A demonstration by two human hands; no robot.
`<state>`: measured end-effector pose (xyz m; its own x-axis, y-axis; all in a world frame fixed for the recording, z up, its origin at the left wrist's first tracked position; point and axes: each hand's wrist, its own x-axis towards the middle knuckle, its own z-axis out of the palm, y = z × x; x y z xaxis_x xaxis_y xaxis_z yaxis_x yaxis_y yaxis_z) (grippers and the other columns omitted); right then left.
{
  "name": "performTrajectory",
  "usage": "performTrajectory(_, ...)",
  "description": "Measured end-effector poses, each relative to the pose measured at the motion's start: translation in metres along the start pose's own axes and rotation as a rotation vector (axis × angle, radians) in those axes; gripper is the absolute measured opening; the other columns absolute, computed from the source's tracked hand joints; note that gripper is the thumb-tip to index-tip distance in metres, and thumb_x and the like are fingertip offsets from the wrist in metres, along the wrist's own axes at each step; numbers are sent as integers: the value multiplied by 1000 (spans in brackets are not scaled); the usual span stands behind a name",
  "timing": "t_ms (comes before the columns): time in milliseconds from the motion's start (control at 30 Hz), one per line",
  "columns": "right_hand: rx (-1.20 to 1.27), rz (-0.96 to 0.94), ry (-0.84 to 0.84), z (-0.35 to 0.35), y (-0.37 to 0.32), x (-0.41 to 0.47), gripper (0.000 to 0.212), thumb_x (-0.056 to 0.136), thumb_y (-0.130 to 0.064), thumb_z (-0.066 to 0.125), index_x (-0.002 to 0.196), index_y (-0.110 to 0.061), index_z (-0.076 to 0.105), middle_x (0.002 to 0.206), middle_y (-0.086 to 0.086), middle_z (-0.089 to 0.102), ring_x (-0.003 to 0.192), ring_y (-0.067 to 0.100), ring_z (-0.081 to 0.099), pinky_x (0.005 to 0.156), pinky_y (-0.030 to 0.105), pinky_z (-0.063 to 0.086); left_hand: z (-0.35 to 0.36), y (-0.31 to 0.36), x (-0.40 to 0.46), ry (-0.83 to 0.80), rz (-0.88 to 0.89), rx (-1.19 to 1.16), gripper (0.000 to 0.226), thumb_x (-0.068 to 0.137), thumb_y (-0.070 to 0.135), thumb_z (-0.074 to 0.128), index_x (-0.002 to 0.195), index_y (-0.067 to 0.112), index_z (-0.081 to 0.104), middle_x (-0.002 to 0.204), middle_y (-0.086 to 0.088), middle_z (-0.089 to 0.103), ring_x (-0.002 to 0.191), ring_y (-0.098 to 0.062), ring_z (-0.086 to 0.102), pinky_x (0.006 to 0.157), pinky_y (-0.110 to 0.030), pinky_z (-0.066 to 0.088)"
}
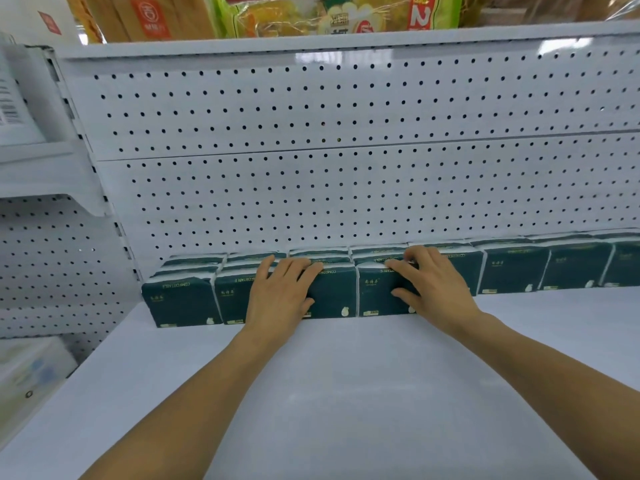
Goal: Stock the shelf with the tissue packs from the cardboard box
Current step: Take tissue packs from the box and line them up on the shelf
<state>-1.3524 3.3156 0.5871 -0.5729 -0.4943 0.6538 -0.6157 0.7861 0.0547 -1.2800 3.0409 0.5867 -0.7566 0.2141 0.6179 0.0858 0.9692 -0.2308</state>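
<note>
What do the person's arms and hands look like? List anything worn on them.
Both forearms are bare: no sleeves show. The left hand and right hand wear no gloves, and no watch, bracelet or ring is visible.

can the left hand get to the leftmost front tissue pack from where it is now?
Probably yes. The left hand rests on front-row packs just right of the leftmost front tissue pack, whose front and top faces stand open. The bare shelf before it holds nothing in the way; a short leftward shift looks enough.
</note>
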Motion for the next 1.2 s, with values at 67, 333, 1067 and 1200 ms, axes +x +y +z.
performTrajectory(67,-13,12,-4,0,-2,0,51,70,-26,86,117,-15,68,105,8,58,93,30,57,72,39,51,0,0,1,-9,-12,-2,67,63,33,89,123,23,63,116,3,65,107,-21,62,102,-50,44)
performTrajectory(333,-143,200,-130,-20,-29,1,61,82,-37,72,137,-25,50,142,8,42,129,31,42,102,48,34,-20,7,5,-182,-51,-70,73,90,45,60,152,26,25,146,5,41,140,-16,32,120,-47,5)
performTrajectory(1067,123,75,103,-121,-236,-166,55,93,-41,46,143,-17,42,138,6,52,122,25,51,92,41,44,-171,40,-232,48,-109,-272,67,92,59,44,147,21,38,142,-4,51,124,-23,49,102,-43,42)
performTrajectory(1200,125,24,12,-142,-272,-225,55,92,-42,44,140,-16,45,135,8,54,115,28,56,88,43,48,-198,60,-300,-10,-141,-233,67,91,57,50,146,19,41,139,-4,53,124,-23,50,100,-41,42)
